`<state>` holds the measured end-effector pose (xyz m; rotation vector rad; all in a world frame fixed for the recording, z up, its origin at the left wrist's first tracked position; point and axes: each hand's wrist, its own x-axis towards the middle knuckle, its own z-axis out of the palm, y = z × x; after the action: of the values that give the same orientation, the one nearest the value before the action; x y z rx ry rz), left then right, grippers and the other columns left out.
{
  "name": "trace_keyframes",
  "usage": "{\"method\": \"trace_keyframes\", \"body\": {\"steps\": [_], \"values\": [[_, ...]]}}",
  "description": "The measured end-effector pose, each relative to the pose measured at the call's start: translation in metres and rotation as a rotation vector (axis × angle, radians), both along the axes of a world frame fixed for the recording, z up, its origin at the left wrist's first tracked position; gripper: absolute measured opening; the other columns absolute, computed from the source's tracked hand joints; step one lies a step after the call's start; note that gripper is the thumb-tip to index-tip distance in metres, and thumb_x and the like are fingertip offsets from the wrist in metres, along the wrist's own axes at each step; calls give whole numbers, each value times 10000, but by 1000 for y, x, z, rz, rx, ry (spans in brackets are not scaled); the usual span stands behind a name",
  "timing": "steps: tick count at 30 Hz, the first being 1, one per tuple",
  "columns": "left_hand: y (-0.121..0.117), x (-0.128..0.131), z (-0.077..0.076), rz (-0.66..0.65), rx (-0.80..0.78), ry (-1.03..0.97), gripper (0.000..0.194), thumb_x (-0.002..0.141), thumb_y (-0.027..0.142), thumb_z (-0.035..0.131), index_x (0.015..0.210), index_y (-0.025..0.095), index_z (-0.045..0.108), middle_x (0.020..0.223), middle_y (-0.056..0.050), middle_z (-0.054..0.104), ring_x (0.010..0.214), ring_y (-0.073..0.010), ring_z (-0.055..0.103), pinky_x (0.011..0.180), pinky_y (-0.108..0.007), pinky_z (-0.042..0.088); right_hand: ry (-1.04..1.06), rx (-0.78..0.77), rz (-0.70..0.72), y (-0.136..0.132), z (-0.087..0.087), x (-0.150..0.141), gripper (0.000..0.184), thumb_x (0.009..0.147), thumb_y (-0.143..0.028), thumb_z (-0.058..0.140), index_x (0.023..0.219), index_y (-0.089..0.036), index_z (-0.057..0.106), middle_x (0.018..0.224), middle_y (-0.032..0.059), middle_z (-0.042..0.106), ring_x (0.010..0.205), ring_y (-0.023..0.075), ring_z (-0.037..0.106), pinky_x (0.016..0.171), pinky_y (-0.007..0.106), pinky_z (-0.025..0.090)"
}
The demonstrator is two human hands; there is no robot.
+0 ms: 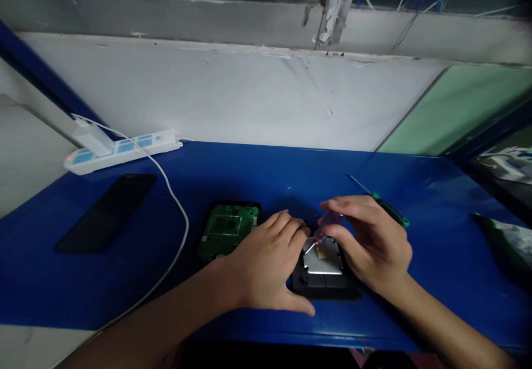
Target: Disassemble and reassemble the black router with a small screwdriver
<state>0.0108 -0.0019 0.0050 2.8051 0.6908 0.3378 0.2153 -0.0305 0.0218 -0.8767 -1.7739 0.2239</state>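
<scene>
The black casing (313,291) lies on the table (253,175) with its inner side up, its near edge bare. Along its left side rests the left hand (268,266), fingers close together and thumb spread away, seemingly steadying it. At its right is the right hand (376,247), fingers clamped on a purple-handled screwdriver (331,223) whose tip meets the left part of a metal plate (328,265) seated in the casing. The work looks midway: the unit appears opened, since a green circuit board (224,226) sits apart, left of the casing, while the plate is still in place and the two parts are not joined. Whether a screw is going in or out cannot be told. Beyond the casing, to its right, a green-handled screwdriver (388,209) lies unused; far left of it stands a power strip (162,143).
</scene>
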Motion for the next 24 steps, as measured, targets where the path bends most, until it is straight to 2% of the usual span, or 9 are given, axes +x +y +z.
{"method": "trace_keyframes", "body": {"steps": [7,10,17,22,24], "values": [[2,1,5,-26,-39,-34,965,651,750,760,1332,122,489,1296,-173,593,1258,-386,517,1124,-514,369,53,-55,80,7,3,-10,322,875,-88,646,1157,-245,633,1047,68,727,926,201,713,779,404,630],[3,1,5,-23,-57,-15,991,637,736,780,1334,93,492,1298,-199,589,1236,-395,535,1101,-506,401,49,-28,134,12,3,-10,250,860,-133,676,1083,-241,640,1015,67,710,937,214,701,751,417,632],[9,-2,4,-62,-72,-7,987,653,754,750,1365,132,463,1344,-195,583,1248,-387,553,1077,-521,442,25,79,147,22,1,-13,206,860,-167,694,1047,-238,644,983,54,676,795,171,674,635,342,597],[12,-1,7,-76,-50,-12,936,633,720,786,1315,140,512,1294,-180,613,1203,-379,589,1041,-504,473,52,114,80,25,-7,-12,180,894,-283,681,1063,-249,628,1000,65,636,833,192,666,683,383,594],[12,-1,8,-80,-38,-32,945,631,725,783,1317,135,511,1279,-172,623,1214,-371,584,1051,-498,466,62,98,86,26,-8,-12,210,902,-289,675,1101,-256,617,1012,61,605,784,167,642,648,354,586]]}}
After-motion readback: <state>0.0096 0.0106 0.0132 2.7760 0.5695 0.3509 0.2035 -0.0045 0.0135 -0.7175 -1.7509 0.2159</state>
